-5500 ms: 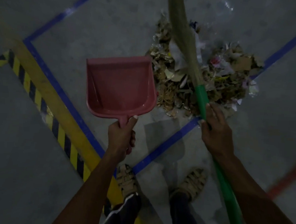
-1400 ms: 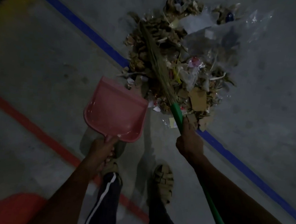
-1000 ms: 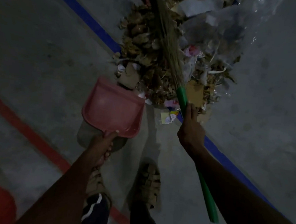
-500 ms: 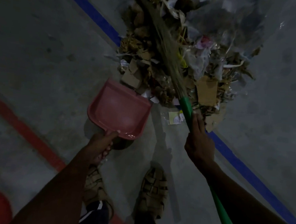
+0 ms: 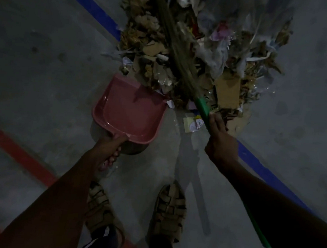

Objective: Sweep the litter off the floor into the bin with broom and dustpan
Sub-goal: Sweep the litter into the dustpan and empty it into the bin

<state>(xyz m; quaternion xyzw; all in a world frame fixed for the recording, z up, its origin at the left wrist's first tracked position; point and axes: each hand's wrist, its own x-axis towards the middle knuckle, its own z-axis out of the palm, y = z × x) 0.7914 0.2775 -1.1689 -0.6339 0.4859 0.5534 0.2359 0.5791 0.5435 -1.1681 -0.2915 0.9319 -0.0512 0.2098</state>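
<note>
The dustpan's handle is gripped by the left hand (image 5: 107, 151), so the pink dustpan (image 5: 129, 114) is held with its open lip at the edge of the litter pile (image 5: 191, 54) on the floor (image 5: 48, 59). The broom (image 5: 183, 63) is clasped by the right hand (image 5: 221, 144) low on its green handle, bristles laid over the pile, apparently for drawing scraps into the pan. The bin cannot be identified.

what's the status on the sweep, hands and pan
Left hand grips dustpan handle, right hand grips broom. Pan empty, lip at the litter pile. Nothing blocking.
</note>
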